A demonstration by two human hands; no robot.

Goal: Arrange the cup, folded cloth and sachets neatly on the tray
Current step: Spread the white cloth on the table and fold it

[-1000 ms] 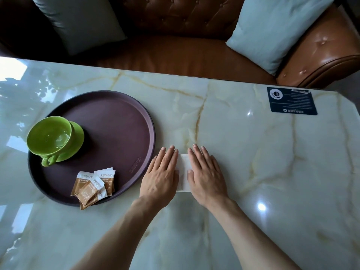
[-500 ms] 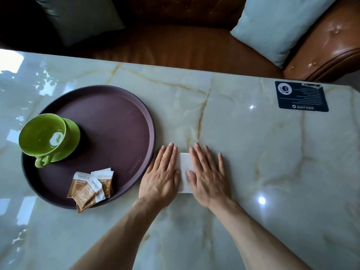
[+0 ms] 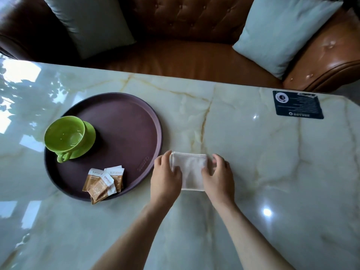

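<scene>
Just beside the tray [image 3: 152, 121], both hands' curled fingers [image 3: 165, 158] pinching the folded cloth's [image 3: 191, 170] opposite edges.

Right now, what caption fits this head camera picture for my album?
Two hands, left hand and right hand, grip a folded cloth beside the tray.

It looked like a café or lounge: a tufted leather sofa [image 3: 194, 22] with cushions [image 3: 280, 32] faced a marble desk [image 3: 253, 172] bearing a printed card [image 3: 298, 105].
</scene>
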